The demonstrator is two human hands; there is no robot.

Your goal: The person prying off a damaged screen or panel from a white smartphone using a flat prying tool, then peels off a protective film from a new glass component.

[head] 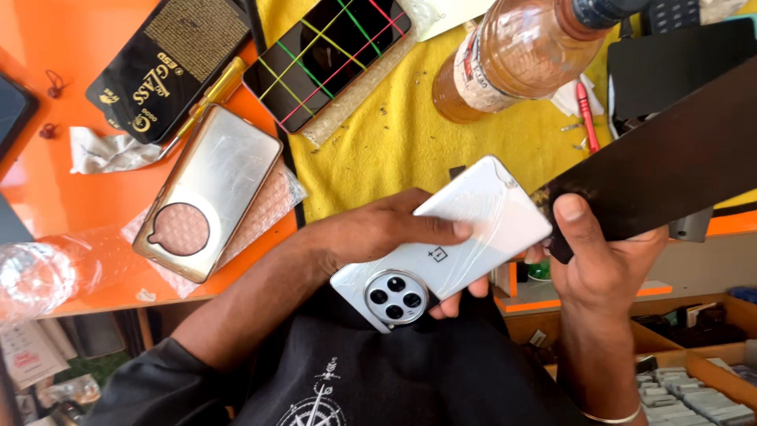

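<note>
My left hand (386, 233) grips a white phone (473, 221), back side up, with a round camera module with several lenses toward my chest. The back looks covered in thin clear film, with a cracked far corner. My right hand (603, 260) pinches the end of a long flat dark panel (670, 173). Its thumb lies on top, right beside the phone's far right edge. Both hands hover above my lap in front of the table edge.
On the orange table (47, 181) lie a silver back cover with a round cutout (209, 189) on bubble wrap, a black packet (169, 63), a yellow-handled screwdriver (213, 91) and a phone showing coloured lines (327, 55). An amber bottle (512, 55) lies on yellow cloth (394, 134). Wooden parts trays (694, 386) sit lower right.
</note>
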